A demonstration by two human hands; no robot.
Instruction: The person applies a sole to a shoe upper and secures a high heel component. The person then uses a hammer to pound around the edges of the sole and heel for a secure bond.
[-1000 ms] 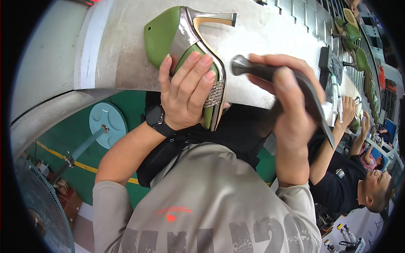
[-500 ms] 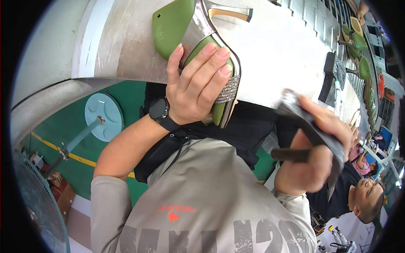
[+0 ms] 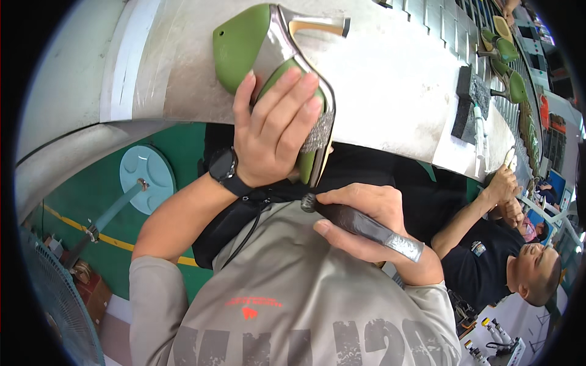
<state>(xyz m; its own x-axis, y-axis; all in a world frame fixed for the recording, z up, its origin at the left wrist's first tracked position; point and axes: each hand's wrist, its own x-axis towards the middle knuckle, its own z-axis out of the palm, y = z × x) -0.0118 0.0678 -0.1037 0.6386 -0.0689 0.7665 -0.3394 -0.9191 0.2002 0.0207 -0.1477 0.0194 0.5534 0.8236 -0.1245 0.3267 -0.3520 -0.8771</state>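
My left hand [image 3: 274, 131] is closed round the middle of a high-heeled shoe [image 3: 276, 52], silvery grey with a glittering band. A green shoe last [image 3: 239, 52] fills the shoe, and the heel points up and to the right. The toe hangs past the near edge of the bench, towards my body. In my right hand [image 3: 366, 213] is a dark hammer, its rounded face [image 3: 308, 202] close to the shoe's toe but apart from it. The hammer's other end [image 3: 406, 246] is bright metal; the handle is hidden by my fingers.
The pale workbench [image 3: 378, 91] stretches ahead. At its right lie a dark block [image 3: 470, 100] and a white pen-like tool [image 3: 480, 131]. More green lasts [image 3: 516, 85] stand beyond. A co-worker [image 3: 488, 262] works at the right; a fan [image 3: 52, 305] stands lower left.
My right hand has swung left with the hammer, bringing its face near the toe. The shoe and my left hand have shifted slightly left in the view.
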